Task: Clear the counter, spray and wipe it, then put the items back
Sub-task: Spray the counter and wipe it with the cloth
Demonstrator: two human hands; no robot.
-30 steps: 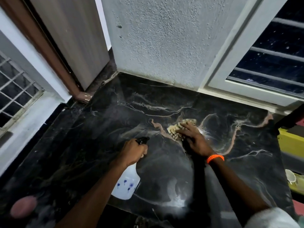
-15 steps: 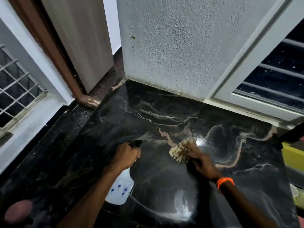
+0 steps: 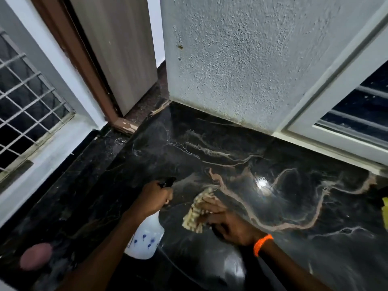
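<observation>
The right hand (image 3: 228, 224) drags the cloth (image 3: 196, 215) back toward the near edge of the dark worktop (image 3: 241, 148), fingers pressed flat over it. The left hand (image 3: 153, 199) keeps its fingers wrapped round the spray bottle (image 3: 147, 238), held just left of the cloth. Wiping's well underway; nothing is back yet.

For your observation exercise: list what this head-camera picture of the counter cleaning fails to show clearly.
- Spray bottle: nozzle and trigger hidden by the left hand.
- Cloth: motion-blurred, partly under the right hand.
- Yellow object: cut off by the right edge.
- Pinkish blob: too blurred to identify.
</observation>
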